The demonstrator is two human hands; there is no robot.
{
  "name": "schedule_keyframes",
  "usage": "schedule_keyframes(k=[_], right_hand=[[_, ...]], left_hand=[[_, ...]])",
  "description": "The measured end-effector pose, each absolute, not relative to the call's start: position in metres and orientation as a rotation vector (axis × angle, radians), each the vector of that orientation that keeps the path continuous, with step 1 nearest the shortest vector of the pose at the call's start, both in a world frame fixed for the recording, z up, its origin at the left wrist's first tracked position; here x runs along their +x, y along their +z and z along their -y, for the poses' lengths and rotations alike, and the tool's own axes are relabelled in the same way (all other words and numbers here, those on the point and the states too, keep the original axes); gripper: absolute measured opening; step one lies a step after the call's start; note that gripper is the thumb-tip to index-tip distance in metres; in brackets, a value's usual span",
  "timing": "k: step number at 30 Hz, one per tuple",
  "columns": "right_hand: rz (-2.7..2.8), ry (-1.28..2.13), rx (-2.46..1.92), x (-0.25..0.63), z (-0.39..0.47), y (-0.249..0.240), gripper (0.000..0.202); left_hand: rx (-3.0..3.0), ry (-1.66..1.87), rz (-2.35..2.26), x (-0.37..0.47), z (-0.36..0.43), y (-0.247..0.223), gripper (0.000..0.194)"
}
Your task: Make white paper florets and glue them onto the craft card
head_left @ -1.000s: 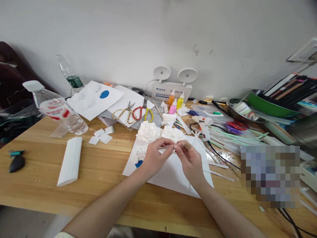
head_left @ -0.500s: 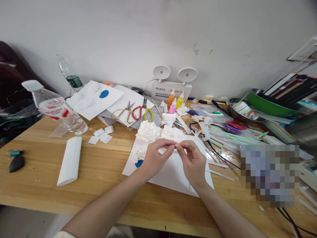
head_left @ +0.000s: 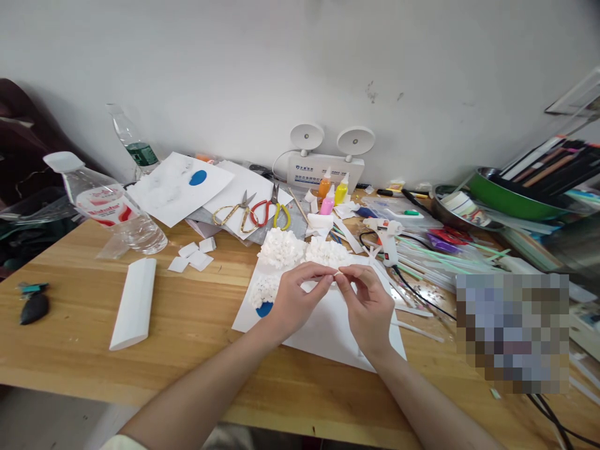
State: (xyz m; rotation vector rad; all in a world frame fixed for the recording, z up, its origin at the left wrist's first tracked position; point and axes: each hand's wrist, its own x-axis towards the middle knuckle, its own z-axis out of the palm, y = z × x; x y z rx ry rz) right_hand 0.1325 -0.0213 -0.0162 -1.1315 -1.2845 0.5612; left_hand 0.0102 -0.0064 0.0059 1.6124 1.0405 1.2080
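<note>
Above a white paper sheet [head_left: 323, 334], my left hand [head_left: 300, 297] and my right hand [head_left: 368, 306] meet fingertip to fingertip. Both pinch a small white piece [head_left: 337, 273], perhaps a bit of paper; most of it is hidden by the fingers. Just behind the hands lie two bumpy white clusters, one at the left [head_left: 281, 247] and one at the right [head_left: 325, 251]. A smaller speckled white cluster [head_left: 264, 290] rests beside my left hand, with a blue disc [head_left: 264, 309] showing under its edge.
A white glue gun [head_left: 388, 242] stands right of the sheet, its black cord trailing rightward. Scissors [head_left: 234, 211] and red-and-yellow-handled pliers [head_left: 272, 209] lie behind. A water bottle [head_left: 107, 203], small paper squares [head_left: 199, 259] and a white flat-sided block [head_left: 134, 303] are at left.
The right fingers have shifted slightly on the small white piece, and a bit more of it shows between the fingertips. Otherwise the hands stay in place.
</note>
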Motion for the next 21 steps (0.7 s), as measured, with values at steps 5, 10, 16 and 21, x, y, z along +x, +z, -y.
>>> schedule_keyframes(k=[5, 10, 16, 21], right_hand=[[1.329, 0.404, -1.138, 0.1336, 0.0216, -0.0195, 0.009], [1.365, 0.403, -1.150, 0.1351, 0.0192, -0.0185, 0.004], [1.372, 0.787, -1.133, 0.1353, 0.0158, -0.0155, 0.008], [1.358, 0.901, -1.082, 0.1346, 0.0160, -0.0146, 0.009]], left_hand=[[1.615, 1.217, -1.032, 0.0105, 0.0072, 0.0045, 0.014], [1.607, 1.186, -1.060, 0.0112, 0.0060, 0.0041, 0.015], [1.548, 1.169, -1.154, 0.0096, 0.0031, 0.0059, 0.010], [1.555, 1.176, -1.202, 0.0084, 0.0030, 0.0081, 0.010]])
